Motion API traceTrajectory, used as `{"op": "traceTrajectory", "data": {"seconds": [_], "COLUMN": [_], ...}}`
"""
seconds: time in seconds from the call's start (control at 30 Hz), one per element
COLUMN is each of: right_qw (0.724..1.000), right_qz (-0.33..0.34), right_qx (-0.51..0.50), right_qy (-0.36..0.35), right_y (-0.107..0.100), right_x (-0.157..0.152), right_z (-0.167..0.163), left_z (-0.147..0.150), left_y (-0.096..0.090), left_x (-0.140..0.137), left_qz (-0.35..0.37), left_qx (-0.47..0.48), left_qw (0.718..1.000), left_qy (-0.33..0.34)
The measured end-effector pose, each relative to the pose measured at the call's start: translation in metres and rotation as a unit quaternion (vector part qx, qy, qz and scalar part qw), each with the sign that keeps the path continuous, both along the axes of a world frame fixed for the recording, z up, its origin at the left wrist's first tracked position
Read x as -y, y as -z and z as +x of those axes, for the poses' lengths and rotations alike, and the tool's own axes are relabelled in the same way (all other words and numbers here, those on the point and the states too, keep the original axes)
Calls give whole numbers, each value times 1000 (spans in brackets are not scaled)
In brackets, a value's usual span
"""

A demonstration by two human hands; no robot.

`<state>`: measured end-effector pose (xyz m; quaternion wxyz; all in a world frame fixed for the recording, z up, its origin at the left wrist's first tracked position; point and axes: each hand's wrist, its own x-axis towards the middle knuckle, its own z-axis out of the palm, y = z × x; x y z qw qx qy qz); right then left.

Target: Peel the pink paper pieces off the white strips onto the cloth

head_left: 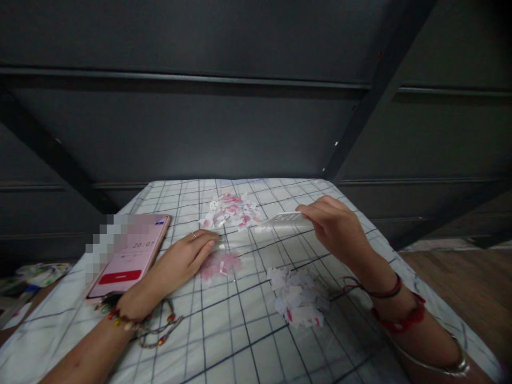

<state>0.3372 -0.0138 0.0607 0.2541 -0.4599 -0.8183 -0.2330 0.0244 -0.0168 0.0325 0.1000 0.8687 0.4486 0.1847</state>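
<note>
My right hand (340,229) is closed, pinching the edge of a clear plastic bag (286,217) with white printing, tilted above the cloth. My left hand (190,256) lies low on the cloth with its fingers stretched forward and close together. Its thumb and fingertips are at the edge of a small pile of pink, see-through scraps (222,264); whether they touch a scrap is not clear. Beyond the hands sits a heap of white and pink paper scraps (230,210). A larger heap of white scraps with red marks (298,296) lies nearer, left of my right wrist.
A pink phone (130,256) showing a timer lies left of my left hand. The table carries a white cloth with dark grid lines (224,341). Dark panels (200,128) rise behind its far edge. Blurred items (36,277) are beyond the left edge, and wooden flooring (448,277) is at right.
</note>
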Motion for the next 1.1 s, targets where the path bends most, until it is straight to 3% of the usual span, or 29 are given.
{"op": "traceTrajectory", "data": {"seconds": [0.3,0.53,0.67,0.8,1.1], "right_qw": [999,997,995,988,989], "right_qz": [30,16,33,10,28], "right_qx": [26,0,-3,-9,-11], "right_qy": [16,-78,-95,-156,-148], "right_y": [-6,-9,-9,-9,-6], "right_x": [3,6,7,7,6], "right_z": [13,9,9,10,8], "left_z": [2,12,21,30,42], "left_y": [-3,-9,-12,-11,-13], "left_x": [5,15,27,37,48], "left_qz": [34,64,62,57,36], "left_qx": [21,20,8,-3,-117], "left_qw": [998,989,976,952,919], "left_qy": [50,130,210,301,375]}}
